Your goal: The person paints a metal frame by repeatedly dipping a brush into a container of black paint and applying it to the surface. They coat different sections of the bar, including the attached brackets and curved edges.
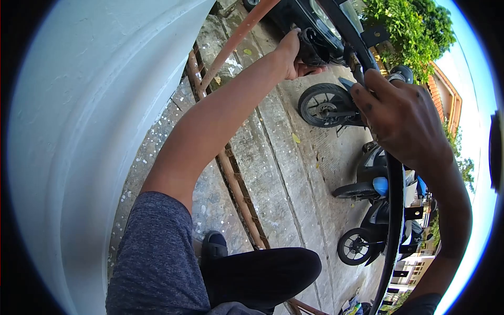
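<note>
Right hand (412, 118) grips a likely brush (358, 73) near the railing's (396, 210) edge. Left hand (289, 52) holds a dark container (311, 48); tilting could cause spills.

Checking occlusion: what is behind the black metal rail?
Beyond the black metal rail, parked motorcycles, green foliage and a tiled roof show. Whatever the rail and right hand cover cannot be seen.

On the things which are seen here, there is no text, label, brand, number or sign that can be read; any small markings are not clear enough.
</note>
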Action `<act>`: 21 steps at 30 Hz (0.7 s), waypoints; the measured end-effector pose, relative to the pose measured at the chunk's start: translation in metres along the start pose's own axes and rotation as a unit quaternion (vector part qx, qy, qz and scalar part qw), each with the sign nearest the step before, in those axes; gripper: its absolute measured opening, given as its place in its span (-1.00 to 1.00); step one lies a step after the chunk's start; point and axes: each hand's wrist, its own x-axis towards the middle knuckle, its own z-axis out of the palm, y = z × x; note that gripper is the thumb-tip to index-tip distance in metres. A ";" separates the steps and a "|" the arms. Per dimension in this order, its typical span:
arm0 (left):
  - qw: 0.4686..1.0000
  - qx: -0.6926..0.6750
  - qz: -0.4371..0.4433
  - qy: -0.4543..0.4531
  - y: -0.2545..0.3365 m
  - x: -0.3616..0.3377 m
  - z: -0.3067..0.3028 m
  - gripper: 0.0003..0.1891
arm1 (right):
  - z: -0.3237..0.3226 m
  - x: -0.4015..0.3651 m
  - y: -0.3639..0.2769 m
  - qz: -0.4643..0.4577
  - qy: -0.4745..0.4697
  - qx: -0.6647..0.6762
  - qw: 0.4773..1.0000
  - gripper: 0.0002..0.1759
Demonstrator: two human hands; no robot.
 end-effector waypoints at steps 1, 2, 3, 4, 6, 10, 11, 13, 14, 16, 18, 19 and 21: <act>1.000 -0.004 -0.004 -0.002 0.000 -0.001 0.000 -0.24 | 0.005 0.002 0.002 -0.004 0.004 -0.012 1.000 -0.91; 1.000 -0.003 0.000 -0.001 0.000 -0.002 0.001 -0.24 | 0.004 -0.001 0.001 -0.002 -0.022 -0.024 0.999 -0.90; 1.000 -0.004 0.004 0.000 0.001 -0.003 0.001 -0.24 | 0.002 -0.006 -0.001 0.000 -0.048 -0.036 0.998 -0.89; 1.000 -0.005 0.007 0.002 0.001 -0.004 0.001 -0.24 | -0.001 -0.011 -0.005 0.001 -0.074 -0.047 0.996 -0.89; 1.000 -0.013 0.005 0.000 0.004 -0.003 -0.001 -0.23 | -0.022 -0.024 -0.020 -0.017 -0.102 -0.022 0.994 -0.87; 1.000 -0.017 0.004 0.019 0.013 -0.002 -0.002 -0.20 | -0.044 -0.024 -0.020 -0.006 -0.065 0.048 0.997 -0.91; 1.000 -0.016 -0.001 0.017 0.016 -0.001 -0.004 -0.19 | -0.043 -0.019 -0.012 -0.003 -0.029 0.059 0.998 -0.91; 1.000 -0.016 -0.004 0.022 0.021 0.002 -0.010 -0.19 | -0.037 0.003 0.025 0.044 0.064 0.150 0.986 -0.78; 1.000 -0.018 -0.006 0.025 0.023 0.003 -0.013 -0.20 | -0.032 0.021 0.043 0.048 0.123 0.161 0.978 -0.87; 1.000 -0.012 0.007 0.028 0.029 0.007 -0.019 -0.20 | -0.009 0.053 0.095 0.014 0.206 0.141 0.968 -0.82; 0.999 -0.010 0.007 0.032 0.035 0.013 -0.022 -0.22 | -0.007 0.087 0.102 0.103 0.231 0.218 0.943 -0.86; 0.999 -0.012 0.004 0.035 0.039 0.015 -0.024 -0.22 | 0.000 0.106 0.116 0.110 0.252 0.229 0.934 -0.85; 0.999 -0.012 0.012 0.047 0.045 0.017 -0.030 -0.22 | 0.015 0.141 0.140 0.125 0.293 0.251 0.914 -0.82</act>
